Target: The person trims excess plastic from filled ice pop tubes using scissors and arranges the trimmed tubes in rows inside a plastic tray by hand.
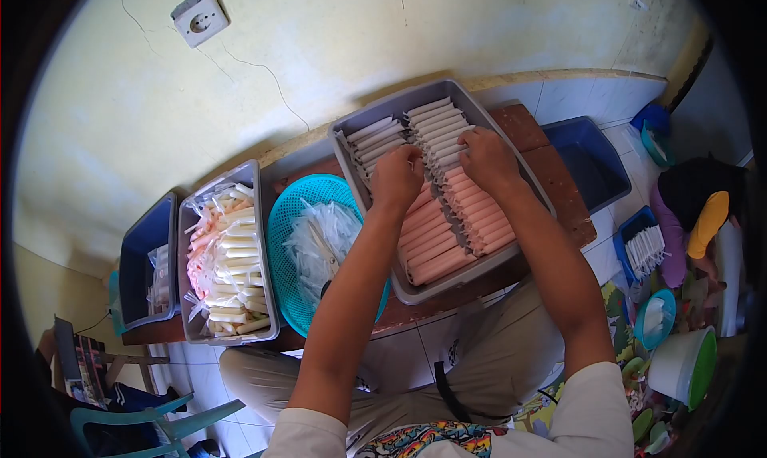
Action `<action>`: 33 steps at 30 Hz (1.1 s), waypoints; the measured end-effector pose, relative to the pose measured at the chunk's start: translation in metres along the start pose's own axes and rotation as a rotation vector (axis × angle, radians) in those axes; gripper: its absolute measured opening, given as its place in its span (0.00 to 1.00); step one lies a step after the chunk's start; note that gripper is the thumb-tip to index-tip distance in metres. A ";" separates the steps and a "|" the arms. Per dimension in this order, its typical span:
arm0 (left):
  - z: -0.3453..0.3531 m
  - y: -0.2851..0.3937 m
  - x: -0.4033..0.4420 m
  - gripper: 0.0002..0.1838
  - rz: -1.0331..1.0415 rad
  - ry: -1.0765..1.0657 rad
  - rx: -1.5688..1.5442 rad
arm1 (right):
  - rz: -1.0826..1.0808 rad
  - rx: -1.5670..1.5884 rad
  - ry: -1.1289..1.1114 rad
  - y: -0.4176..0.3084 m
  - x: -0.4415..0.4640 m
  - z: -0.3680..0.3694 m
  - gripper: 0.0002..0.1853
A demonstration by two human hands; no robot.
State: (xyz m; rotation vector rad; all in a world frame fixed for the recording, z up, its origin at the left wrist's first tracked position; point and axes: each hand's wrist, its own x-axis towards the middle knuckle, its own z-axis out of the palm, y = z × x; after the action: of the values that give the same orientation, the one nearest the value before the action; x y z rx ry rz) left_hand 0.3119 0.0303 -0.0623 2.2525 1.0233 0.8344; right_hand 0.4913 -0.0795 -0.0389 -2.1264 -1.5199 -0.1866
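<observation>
A grey tray (527, 254) in front of me holds two columns of slim filled plastic tubes like ice pops. Pale tubes (435, 126) lie toward the far end, and pink tubes (435, 242) fill the near end. My left hand (398, 178) is over the left column with its fingers curled together near the middle gap; whatever they hold is hidden. My right hand (487, 161) rests over the right column, where pale meets pink. Its thumb and fingers pinch at a pale tube there.
Left of the tray, a turquoise basket (280, 278) holds clear plastic sleeves and scissors (324, 250). Beyond it stand a grey bin (268, 298) of pink and cream tubes and a dark blue bin (132, 258). At right are a blue bin (587, 158) and another person (679, 218) near tubs.
</observation>
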 end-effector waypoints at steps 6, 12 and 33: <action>-0.005 0.001 0.002 0.12 -0.016 0.177 0.226 | -0.221 0.170 -0.007 -0.009 0.009 0.001 0.12; -0.003 -0.012 0.010 0.19 -0.070 0.210 0.357 | -0.331 0.216 -0.032 -0.024 0.037 0.013 0.13; 0.023 -0.041 0.016 0.36 -0.084 0.182 0.369 | -0.501 -0.162 0.229 -0.038 0.081 0.110 0.09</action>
State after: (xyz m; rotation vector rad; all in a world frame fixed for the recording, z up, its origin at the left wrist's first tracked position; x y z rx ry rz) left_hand 0.3175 0.0613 -0.1001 2.4443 1.4477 0.8851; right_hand 0.4656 0.0507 -0.0885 -1.7222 -1.9154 -0.7230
